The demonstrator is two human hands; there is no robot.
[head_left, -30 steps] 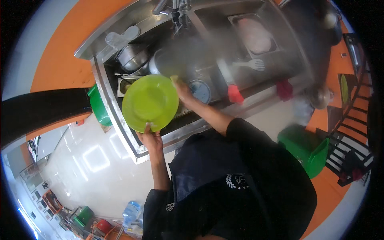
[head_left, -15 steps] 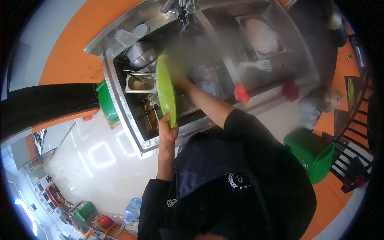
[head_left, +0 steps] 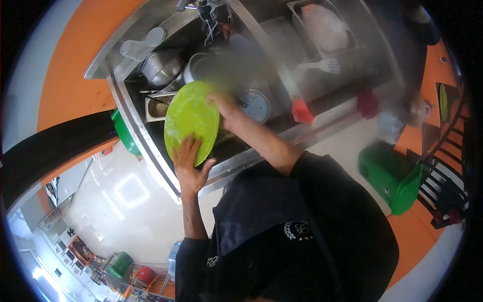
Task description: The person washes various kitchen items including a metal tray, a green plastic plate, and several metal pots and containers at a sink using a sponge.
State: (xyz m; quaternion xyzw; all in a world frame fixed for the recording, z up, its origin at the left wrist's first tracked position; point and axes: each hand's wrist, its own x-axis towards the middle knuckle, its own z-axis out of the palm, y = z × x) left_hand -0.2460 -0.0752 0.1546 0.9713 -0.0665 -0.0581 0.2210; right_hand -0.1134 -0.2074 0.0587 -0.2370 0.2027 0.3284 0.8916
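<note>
A lime-green oval plate [head_left: 192,118] is tilted over the left sink basin, its broad face toward me with whitish, suds-like streaks on it. My right hand [head_left: 224,109] grips the plate's right rim; part of that hand is hidden by a blur. Against the plate's lower face lie the spread fingers of my left hand [head_left: 190,168], with the thumb apart near the rim. Behind the plate, a small rectangular steel pan [head_left: 155,108] is partly covered. A steel bowl [head_left: 162,68] and a round whitish lid-like disc [head_left: 254,105] are also in the basin.
A faucet [head_left: 207,20] stands at the back. On the right side, a steel tray [head_left: 324,30] holds a pale block beside a white slotted spatula [head_left: 322,66]. A red cloth [head_left: 302,110] hangs over the front edge. Green bins [head_left: 390,176] stand at both sides.
The plate has turned from nearly edge-on to showing its broad face. My left hand has gone from gripping its lower end to lying on its face, and my right hand now shows at the rim.
</note>
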